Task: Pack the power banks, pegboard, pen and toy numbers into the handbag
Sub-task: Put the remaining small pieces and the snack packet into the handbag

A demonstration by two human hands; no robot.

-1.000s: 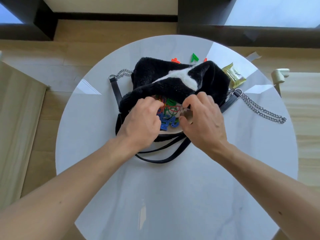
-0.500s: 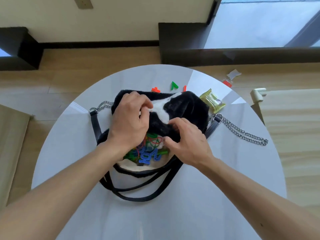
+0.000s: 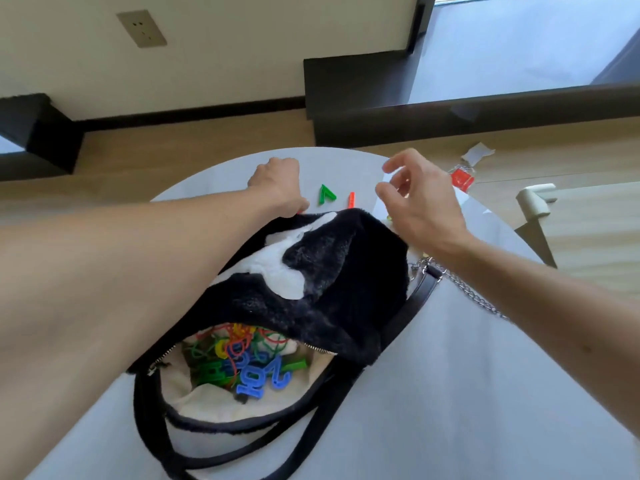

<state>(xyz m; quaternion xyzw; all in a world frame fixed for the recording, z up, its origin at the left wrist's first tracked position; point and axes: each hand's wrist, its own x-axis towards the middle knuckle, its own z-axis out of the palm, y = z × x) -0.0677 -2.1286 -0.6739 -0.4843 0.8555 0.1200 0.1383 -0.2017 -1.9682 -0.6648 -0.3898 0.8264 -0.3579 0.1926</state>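
A fluffy black-and-white handbag (image 3: 329,271) lies on the round white table (image 3: 450,393), its zipped mouth open toward me. Inside it sit colourful toy numbers (image 3: 256,372) and looped coloured bands. Past the bag, a green toy 7 (image 3: 326,194) and an orange toy 1 (image 3: 351,199) lie on the table. My left hand (image 3: 277,185) reaches over the bag's far edge, knuckles up and fingers curled down onto a sliver of an orange toy (image 3: 300,212). My right hand (image 3: 422,202) hovers just right of the orange 1 with fingers spread and nothing in it.
The bag's black straps (image 3: 311,427) loop toward me, and its metal chain (image 3: 467,289) trails to the right. A red packet (image 3: 462,178) and a scrap of paper lie on the wooden floor beyond the table. A wooden surface stands at the right.
Both hands left the bag's mouth and moved to the far side of the table, toward the loose toy numbers. The camera tilted up and moved closer.
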